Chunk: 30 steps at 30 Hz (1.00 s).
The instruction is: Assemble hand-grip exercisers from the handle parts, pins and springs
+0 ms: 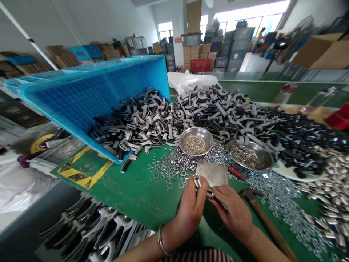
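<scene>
In the head view my left hand [189, 205] is closed around a small metal fitting with a ribbed, thread-like end [196, 180] poking up past the thumb. A short shiny cylinder [209, 193] lies between the two hands. The fingertips of my right hand [234, 211] are pressed together at its right end; whether it joins the ribbed piece is hidden by my fingers. Just beyond my hands is a flat metal plate [212, 173]. A hammer [259, 211] lies right of my right hand, and a red-handled tool [236, 173] rests beyond it.
A tilted blue crate [109, 83] spills grey-and-black handles [152, 123] across the green table [131, 193]. Two metal bowls [209, 140] [269, 163] hold small parts. Loose rings [169, 174], black pieces [308, 138] and metal sleeves [335, 182] spread around. Finished-looking handles [89, 233] fill a lower-left bin.
</scene>
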Motion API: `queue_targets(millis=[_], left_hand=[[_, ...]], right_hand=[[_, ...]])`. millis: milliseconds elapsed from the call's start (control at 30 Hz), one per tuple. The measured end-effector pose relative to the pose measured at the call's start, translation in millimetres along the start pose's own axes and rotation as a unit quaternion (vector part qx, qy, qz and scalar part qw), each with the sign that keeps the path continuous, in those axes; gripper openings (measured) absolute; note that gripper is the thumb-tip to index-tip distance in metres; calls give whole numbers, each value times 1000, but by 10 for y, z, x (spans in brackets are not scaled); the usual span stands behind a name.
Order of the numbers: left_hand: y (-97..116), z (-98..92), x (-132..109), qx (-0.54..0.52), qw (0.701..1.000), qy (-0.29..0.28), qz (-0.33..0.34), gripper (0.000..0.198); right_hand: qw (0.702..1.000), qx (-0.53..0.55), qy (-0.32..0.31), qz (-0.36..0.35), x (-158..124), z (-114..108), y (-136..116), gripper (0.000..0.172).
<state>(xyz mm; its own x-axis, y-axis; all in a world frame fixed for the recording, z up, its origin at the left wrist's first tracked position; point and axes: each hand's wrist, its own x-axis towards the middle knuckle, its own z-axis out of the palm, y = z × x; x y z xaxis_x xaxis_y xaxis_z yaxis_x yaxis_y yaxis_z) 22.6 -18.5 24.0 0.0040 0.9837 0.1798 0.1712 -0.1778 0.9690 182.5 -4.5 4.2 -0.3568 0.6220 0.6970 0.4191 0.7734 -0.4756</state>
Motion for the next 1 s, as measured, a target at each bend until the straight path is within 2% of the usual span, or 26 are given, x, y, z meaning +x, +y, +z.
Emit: queue_targets(millis=[133,267,333,400,433,500,600,667,733,800,867,933,1000], left_hand=[[13,-39,29,-15,999,5,-40,30],[-132,7,148,2,996,20,-83,32],[-221,44,235,-9,996,2,-87,33],[-287,69,329,-20,996,-14,-86,35],[-309,76,376,-23,996,-15,-85,37],[-333,92,460,-25,996,-5,-87,39],[-330,172,526,-35,993,22,-111,41],[-307,271,513,-51,990,6,-131,42],[-280,371,464,-67,987,-34,-140,42],[-265,428,408,-73,985,-69,-137,42],[-273,427,372,-75,985,-73,-138,41],[-297,389,362,-93,982,-50,-154,40],[-321,357,373,-133,975,-13,-175,39]], right_hand=[[997,-21,-65,33,106,16,-27,27],[986,-93,-114,84,82,75,-63,39],[972,-107,-174,112,-17,-34,26,43],[957,-102,-213,169,-167,-312,239,43],[949,-105,-211,209,-251,-510,398,41],[919,-191,-103,329,-397,-966,804,32],[882,-258,-30,393,-471,-1548,1485,29],[876,-267,-16,402,-408,-1737,1863,25],[879,-259,-19,400,-294,-1791,2126,22],[883,-246,-24,399,-188,-1805,2266,17],[884,-235,-17,403,-136,-1844,2269,12],[883,-227,4,411,-146,-1880,2121,17],[882,-200,37,426,-188,-1820,1818,29]])
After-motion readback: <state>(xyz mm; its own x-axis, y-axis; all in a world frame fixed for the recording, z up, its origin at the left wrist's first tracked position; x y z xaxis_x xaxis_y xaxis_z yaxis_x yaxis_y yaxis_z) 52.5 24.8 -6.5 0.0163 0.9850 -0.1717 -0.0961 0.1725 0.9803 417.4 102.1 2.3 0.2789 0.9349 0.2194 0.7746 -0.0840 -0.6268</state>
